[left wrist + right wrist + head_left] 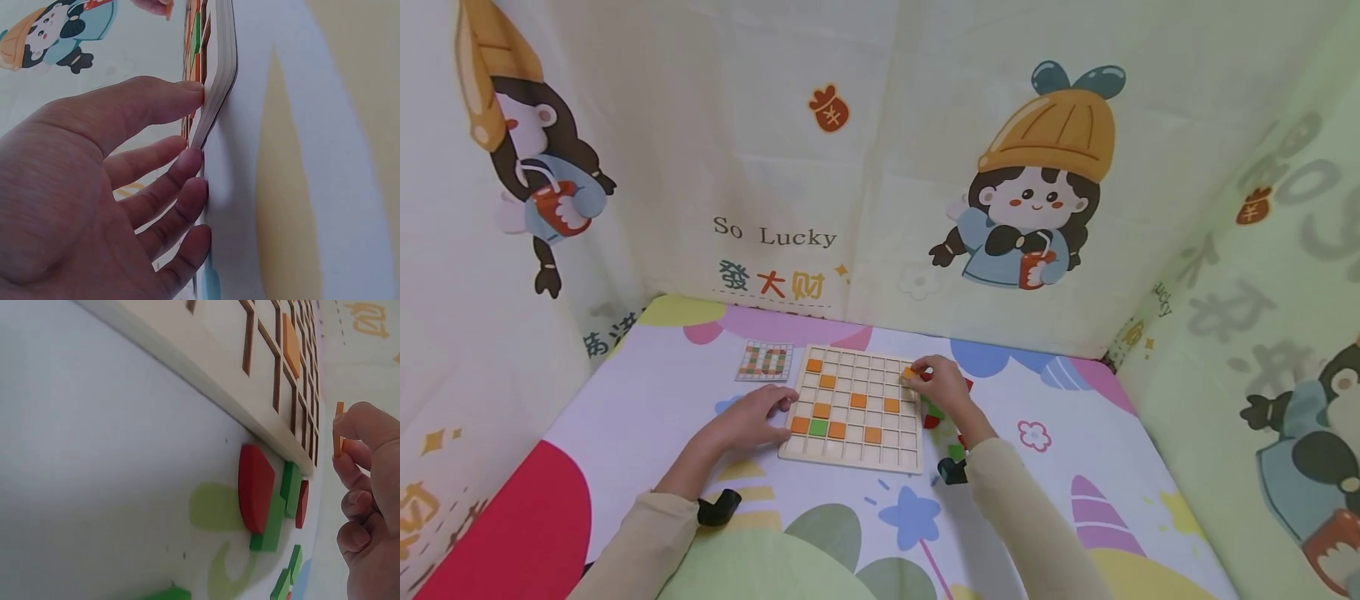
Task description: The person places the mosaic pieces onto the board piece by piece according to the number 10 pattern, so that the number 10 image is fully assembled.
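A wooden grid board (850,462) lies flat, with several orange square tiles (858,401) and one green tile (818,427) set in its cells. At its left edge is my left hand (748,421), the thumb (178,94) touching the rim and the other fingers spread loosely along the side. Over the board's far right corner, my right hand (943,387) pinches a thin orange tile (339,430) between thumb and index finger. In the right wrist view this tile stands on edge, raised above the board.
A small pattern card (764,361) lies left of the board. Red pieces (255,487) and green pieces (270,522) are scattered along the board's right side, partly beneath my right arm. A printed curtain (887,167) rises behind the patterned tabletop (1000,517).
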